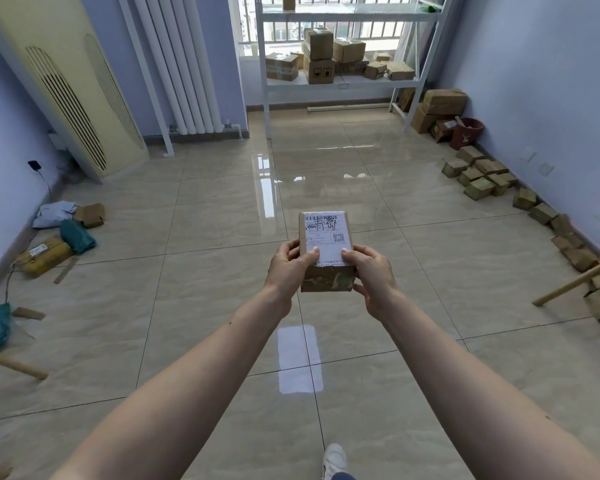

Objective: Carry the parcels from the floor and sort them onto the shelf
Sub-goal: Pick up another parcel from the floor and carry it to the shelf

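Observation:
I hold a small brown cardboard parcel (326, 237) with a white shipping label on top, out in front of me above the tiled floor. My left hand (286, 268) grips its left side and my right hand (373, 271) grips its right side, thumbs on the label. Far ahead by the window stands a white metal shelf (343, 85). Several cardboard boxes (321, 60) sit on its lower level, and one small box (289, 1) sits on a higher level.
Small brown parcels (482, 178) line the right wall, with larger boxes (442, 105) and a dark red bucket (466, 132) near the shelf. Bagged parcels (66, 230) lie by the left wall. A tall cream air conditioner (70, 88) and a white radiator (184, 64) stand at left. Wooden sticks (575, 282) lie on both sides.

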`<action>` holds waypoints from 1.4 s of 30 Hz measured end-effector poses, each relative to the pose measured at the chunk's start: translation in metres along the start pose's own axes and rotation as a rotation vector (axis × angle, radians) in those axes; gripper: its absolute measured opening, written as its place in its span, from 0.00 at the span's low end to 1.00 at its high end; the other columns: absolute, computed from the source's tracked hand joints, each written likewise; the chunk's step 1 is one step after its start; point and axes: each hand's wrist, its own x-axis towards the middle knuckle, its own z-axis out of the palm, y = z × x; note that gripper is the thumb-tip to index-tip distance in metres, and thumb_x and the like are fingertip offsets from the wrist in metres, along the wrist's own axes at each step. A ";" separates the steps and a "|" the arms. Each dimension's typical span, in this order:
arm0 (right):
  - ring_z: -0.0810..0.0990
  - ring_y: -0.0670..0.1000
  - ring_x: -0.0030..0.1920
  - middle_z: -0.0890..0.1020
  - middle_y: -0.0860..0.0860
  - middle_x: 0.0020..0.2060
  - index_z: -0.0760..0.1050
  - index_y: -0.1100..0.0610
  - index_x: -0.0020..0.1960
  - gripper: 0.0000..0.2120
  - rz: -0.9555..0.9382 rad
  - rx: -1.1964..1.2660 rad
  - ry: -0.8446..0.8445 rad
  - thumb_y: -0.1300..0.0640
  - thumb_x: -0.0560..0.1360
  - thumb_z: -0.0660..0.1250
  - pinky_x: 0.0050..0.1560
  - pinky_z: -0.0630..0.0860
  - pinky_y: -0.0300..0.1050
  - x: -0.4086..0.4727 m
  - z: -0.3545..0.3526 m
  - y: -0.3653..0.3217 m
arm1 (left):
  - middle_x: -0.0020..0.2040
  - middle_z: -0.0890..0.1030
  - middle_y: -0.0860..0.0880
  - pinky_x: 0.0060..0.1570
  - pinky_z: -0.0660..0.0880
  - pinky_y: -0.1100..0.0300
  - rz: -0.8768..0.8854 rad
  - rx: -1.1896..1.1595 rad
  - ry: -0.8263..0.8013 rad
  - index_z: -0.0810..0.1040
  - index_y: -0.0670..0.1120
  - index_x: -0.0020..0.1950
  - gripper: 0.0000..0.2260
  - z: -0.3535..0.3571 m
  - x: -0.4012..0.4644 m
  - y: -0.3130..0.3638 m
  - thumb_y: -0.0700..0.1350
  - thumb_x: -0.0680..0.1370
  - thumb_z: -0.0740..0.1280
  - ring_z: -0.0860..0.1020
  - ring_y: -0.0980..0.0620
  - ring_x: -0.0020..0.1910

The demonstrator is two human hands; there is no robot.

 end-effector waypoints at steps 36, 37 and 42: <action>0.84 0.49 0.39 0.85 0.53 0.46 0.78 0.60 0.61 0.13 -0.023 0.041 -0.067 0.61 0.77 0.67 0.42 0.81 0.46 0.399 0.086 -0.166 | 0.58 0.84 0.46 0.62 0.78 0.47 0.104 0.056 -0.004 0.79 0.51 0.56 0.08 0.042 0.405 0.164 0.41 0.78 0.69 0.82 0.43 0.59; 0.84 0.49 0.40 0.85 0.53 0.46 0.78 0.60 0.61 0.14 -0.023 0.042 -0.062 0.60 0.77 0.67 0.43 0.81 0.46 0.413 0.089 -0.169 | 0.57 0.84 0.47 0.62 0.78 0.47 0.102 0.056 -0.006 0.80 0.52 0.54 0.08 0.043 0.418 0.168 0.41 0.78 0.69 0.82 0.44 0.58; 0.84 0.49 0.42 0.85 0.53 0.49 0.76 0.60 0.64 0.16 -0.015 0.056 -0.041 0.61 0.76 0.68 0.44 0.81 0.47 0.488 0.105 -0.190 | 0.59 0.84 0.47 0.60 0.79 0.49 0.102 0.062 -0.012 0.79 0.49 0.60 0.12 0.049 0.493 0.189 0.42 0.78 0.69 0.83 0.45 0.58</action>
